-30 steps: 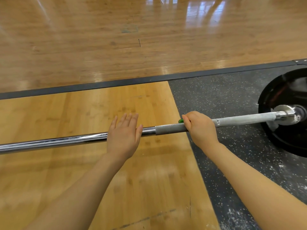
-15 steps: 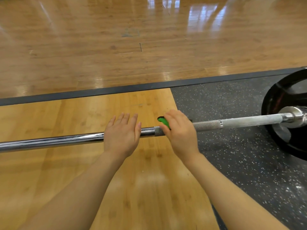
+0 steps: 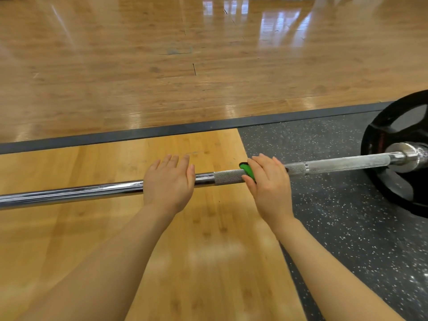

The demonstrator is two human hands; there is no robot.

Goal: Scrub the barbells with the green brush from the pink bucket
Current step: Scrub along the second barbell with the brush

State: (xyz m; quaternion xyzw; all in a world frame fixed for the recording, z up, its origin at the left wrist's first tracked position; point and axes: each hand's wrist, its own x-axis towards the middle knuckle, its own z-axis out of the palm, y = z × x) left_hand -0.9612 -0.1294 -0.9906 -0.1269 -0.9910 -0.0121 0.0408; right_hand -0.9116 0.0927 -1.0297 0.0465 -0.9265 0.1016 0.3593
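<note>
A chrome barbell (image 3: 69, 193) runs across the view from the left edge to a black weight plate (image 3: 398, 158) at the right. Its knurled part beyond my right hand is coated white with chalk. My left hand (image 3: 168, 184) rests flat on the smooth shaft with straight fingers. My right hand (image 3: 269, 186) grips the green brush (image 3: 246, 171) and holds it down on the knurled section; only the brush's left end shows past my fingers. No pink bucket is in view.
The bar lies over a bamboo platform panel (image 3: 92, 228). Speckled black rubber matting (image 3: 335, 228) lies under the plate at the right. A dark border strip (image 3: 139, 135) separates the platform from glossy wood floor (image 3: 162, 66) beyond.
My right hand has slid the brush leftward along the knurling, from near the ring mark toward my left hand. The left hand has stayed in place.
</note>
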